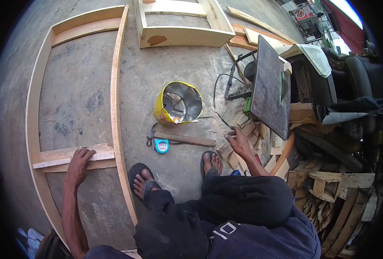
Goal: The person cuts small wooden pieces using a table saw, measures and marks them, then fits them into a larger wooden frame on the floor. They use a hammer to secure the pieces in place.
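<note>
My left hand (80, 164) is closed over a thin pale wooden strip (53, 163), which lies across a long wooden frame (115, 86) alongside its crosspiece (70, 152). To the right, my right hand (240, 143) pinches a thin dark length (224, 121); whether it is a pencil or a bit of cord I cannot make out. Between my hands a claw hammer (187, 139) rests on the floor, with a blue tape measure (161, 146) touching its handle. Just beyond stands a yellow tin (158, 108) with small items inside.
Another wooden frame (187, 38) lies ahead. A table saw (271, 86) with a dark top stands tilted at right, its black cord (216, 88) trailing on the floor. Wood offcuts (247, 134) are heaped below it. More scrap wood (351, 207) piles up at far right.
</note>
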`<state>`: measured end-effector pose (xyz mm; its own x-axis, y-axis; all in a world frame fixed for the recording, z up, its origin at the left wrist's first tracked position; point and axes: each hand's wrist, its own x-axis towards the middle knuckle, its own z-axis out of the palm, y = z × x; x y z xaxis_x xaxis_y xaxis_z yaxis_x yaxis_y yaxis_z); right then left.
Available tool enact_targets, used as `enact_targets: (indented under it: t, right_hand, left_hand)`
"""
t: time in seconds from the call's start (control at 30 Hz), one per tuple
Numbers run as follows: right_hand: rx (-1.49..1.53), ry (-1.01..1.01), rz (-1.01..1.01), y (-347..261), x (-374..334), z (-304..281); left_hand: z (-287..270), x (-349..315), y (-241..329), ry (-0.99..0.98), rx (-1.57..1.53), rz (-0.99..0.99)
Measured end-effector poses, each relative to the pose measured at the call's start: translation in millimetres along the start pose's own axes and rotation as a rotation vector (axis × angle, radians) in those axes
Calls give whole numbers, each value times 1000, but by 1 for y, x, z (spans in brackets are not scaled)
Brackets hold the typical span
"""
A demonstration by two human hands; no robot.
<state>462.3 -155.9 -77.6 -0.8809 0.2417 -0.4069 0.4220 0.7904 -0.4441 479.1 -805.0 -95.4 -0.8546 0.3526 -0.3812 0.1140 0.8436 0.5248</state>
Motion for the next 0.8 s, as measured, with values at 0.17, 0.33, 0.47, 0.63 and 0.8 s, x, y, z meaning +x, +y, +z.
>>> enact_targets:
  t: [0.17, 0.33, 0.47, 0.63, 0.8]
  right_hand:
    - [561, 330, 33, 54, 43, -44]
    - [501, 325, -113, 90, 91, -66]
    - [419, 372, -181, 105, 95, -62]
    - [370, 423, -156, 106, 91, -60]
    - [240, 532, -84, 82, 82, -56]
  left_hand:
    - [12, -7, -15, 65, 60, -17]
    - [19, -12, -24, 106, 23, -16]
    - [19, -10, -20, 80, -3, -68]
    - [20, -12, -21, 132, 7, -12]
    - [19, -8, -23, 52, -71, -77]
